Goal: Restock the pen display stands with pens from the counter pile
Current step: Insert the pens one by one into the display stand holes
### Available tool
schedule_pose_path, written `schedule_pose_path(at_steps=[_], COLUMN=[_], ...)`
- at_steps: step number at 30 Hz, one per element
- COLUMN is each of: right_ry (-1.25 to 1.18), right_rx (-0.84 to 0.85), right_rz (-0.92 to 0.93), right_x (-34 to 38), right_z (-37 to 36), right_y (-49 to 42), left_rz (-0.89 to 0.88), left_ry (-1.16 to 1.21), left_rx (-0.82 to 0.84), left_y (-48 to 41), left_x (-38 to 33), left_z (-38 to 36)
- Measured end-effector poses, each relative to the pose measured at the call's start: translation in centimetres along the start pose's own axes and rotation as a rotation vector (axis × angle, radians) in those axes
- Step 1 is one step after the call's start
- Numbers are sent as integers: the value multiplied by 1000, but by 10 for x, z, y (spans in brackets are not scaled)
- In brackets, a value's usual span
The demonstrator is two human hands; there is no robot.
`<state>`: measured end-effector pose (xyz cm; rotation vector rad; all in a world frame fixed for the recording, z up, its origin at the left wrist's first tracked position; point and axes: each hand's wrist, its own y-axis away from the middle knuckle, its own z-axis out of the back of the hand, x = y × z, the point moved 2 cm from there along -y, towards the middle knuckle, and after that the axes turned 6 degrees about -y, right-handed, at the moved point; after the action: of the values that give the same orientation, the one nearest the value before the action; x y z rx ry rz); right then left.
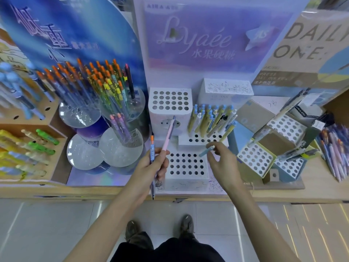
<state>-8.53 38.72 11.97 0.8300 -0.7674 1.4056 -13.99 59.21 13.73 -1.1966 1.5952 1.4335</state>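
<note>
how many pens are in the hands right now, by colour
pink pen, left hand: 1
blue pen with orange top, left hand: 1
light blue pen, right hand: 1
total: 3

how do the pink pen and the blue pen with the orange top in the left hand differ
Colour: the pink pen has a greyish-purple top; the blue pen with the orange top has a blue barrel.
Pose: the pink pen leans up to the right; the blue pen stands nearly upright.
Extent: the blue pen's tip sticks out below the left hand; the pink pen's lower end is hidden.
Both are held in that one hand.
</note>
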Motion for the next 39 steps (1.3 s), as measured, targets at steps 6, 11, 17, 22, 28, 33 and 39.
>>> schedule_pose_path(at_steps=[6, 11, 17, 22, 28, 33, 39], right_ry=[-75, -67, 67, -199, -573, -749, -531], right_rx=[-118, -180, -182, -159, 155, 201, -272], right_rz=[67, 42, 2, 48, -22, -1, 250], right_x=[-1, -1, 10, 60, 124, 142, 164], right_z=[-14, -12, -11, 4, 12, 20, 51], right_y=[1, -8, -8, 9, -15, -23, -53], left_rz=[11, 19, 18, -22, -86, -152, -177], left_ry=[9, 12, 7, -6, -79, -115, -167], left_rx=[27, 52, 93, 135, 202, 218, 53], left_y=[0, 0, -1, -5, -12, -16, -24], left_x=[-5, -6, -8, -17, -40, -62, -79], left_z=[0, 0, -6, -15, -16, -7, 6])
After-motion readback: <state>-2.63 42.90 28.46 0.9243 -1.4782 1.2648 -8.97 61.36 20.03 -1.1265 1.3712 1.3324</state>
